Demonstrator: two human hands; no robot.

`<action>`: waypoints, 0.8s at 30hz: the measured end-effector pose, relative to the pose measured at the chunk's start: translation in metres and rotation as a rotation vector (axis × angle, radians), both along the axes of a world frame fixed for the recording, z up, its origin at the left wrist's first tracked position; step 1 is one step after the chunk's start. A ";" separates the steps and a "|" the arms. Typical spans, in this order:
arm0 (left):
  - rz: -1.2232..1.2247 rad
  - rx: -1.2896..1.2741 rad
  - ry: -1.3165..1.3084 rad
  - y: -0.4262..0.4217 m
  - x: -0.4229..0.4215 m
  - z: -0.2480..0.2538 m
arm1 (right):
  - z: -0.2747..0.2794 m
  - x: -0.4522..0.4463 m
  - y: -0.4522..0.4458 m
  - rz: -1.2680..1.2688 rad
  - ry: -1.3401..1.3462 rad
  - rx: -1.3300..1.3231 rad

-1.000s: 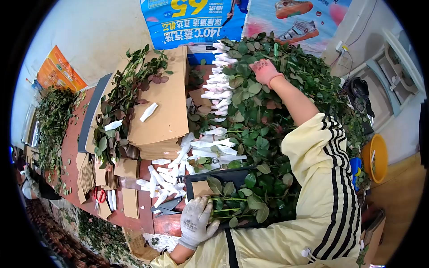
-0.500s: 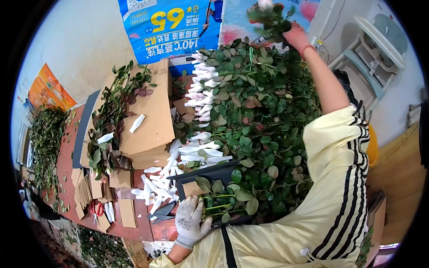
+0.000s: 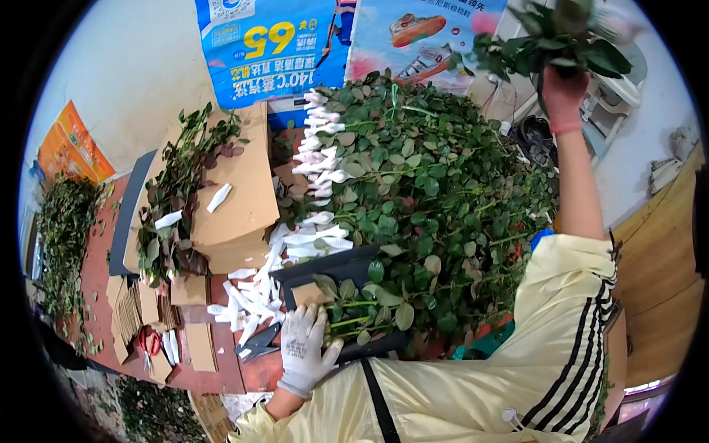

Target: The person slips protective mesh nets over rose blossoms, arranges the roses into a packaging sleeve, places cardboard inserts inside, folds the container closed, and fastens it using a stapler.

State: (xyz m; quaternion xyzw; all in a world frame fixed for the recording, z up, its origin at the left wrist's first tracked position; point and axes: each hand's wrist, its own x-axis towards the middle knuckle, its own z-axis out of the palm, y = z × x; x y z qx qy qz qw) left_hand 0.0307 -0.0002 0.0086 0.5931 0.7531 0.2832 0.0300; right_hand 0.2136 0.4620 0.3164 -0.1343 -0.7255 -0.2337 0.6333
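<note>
My right hand, in a pinkish-red glove, is raised at the upper right and closed around a leafy rose bunch. The top of that bunch is blurred. My left hand, in a white glove, lies with its fingers spread on the edge of a black tray. Under its fingertips is a cardboard piece, and green stems lie in the tray beside it. Right behind the tray spreads a large pile of leafy roses, with white-netted heads along its left side.
Loose white net sleeves are heaped left of the tray, near a black cutting tool. Cardboard sheets stack up behind, with leafy stems on top. Red scissors lie farther left. A pale chair stands at the right.
My right hand has swung right with the rose bunch, away from above the leafy pile. My left hand stays on the tray. The view has shifted slightly.
</note>
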 end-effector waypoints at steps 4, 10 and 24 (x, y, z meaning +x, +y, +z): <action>-0.064 0.120 -0.084 -0.004 -0.012 0.044 | -0.055 -0.032 -0.137 0.108 -0.654 0.082; -0.053 0.604 -0.829 0.000 -0.018 0.088 | -0.165 -0.061 -0.213 0.373 -1.020 -0.062; -0.046 0.886 -0.776 0.029 -0.024 0.093 | -0.169 -0.058 -0.290 0.362 -0.806 -0.442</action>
